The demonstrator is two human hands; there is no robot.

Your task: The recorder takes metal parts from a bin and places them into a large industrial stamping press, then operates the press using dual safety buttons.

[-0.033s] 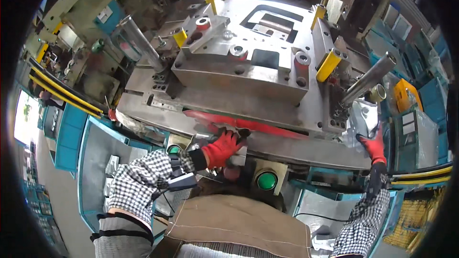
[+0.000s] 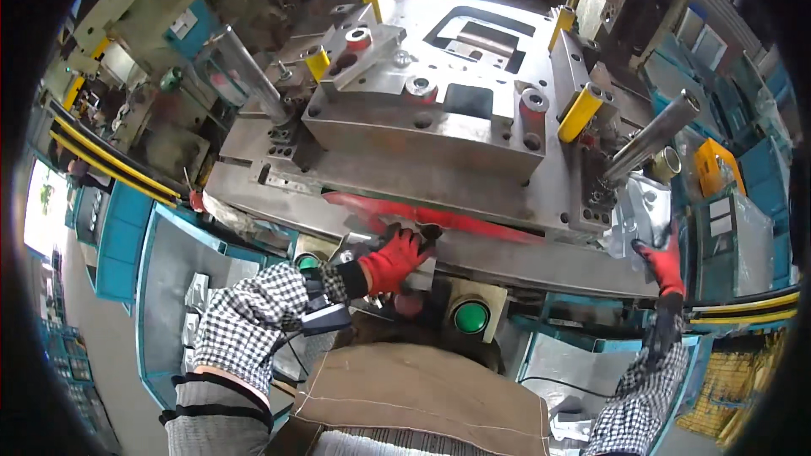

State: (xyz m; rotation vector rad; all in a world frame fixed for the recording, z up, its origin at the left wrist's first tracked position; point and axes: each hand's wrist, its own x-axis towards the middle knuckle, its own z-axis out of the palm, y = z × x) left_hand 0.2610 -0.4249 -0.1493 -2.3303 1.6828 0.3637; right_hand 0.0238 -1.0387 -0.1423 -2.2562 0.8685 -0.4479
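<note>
red gloves point(image 2: 394, 259), black-and-white checked sleeves point(image 2: 253, 321), a green button point(image 2: 470, 317), yellow blocks point(image 2: 580, 112), grey steel die point(image 2: 422, 131).

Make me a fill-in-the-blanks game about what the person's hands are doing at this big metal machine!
1. Both hands wear gloves coloured ____.
2. The left hand rests on the front edge of the grey metal die, just below a long ____ strip.
3. The round push button in front of the person is coloured ____.
4. The right hand reaches for a shiny sheet-metal part on the person's ____ side.

Missing words: red; red; green; right
</note>
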